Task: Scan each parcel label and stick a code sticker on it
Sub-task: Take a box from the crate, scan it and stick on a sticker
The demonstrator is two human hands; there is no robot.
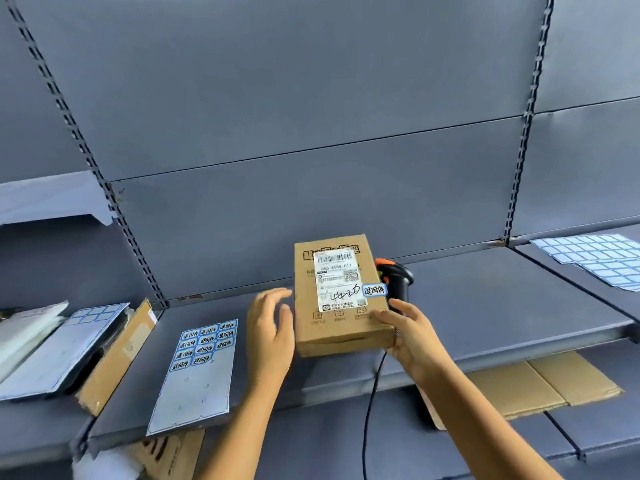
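Grey-blue metal shelving fills the view, and its waist-high shelf carries everything. At the shelf's middle a cardboard parcel lies flat. To its left is a long sticker sheet with blue-edged stickers at its far end. The right hand grips the parcel's near right corner. The left hand, blurred, is spread with straight fingers just beside the parcel's left side. A black and orange scanner stands behind the parcel's right edge. A white label sits on top, with a code sticker at its right edge.
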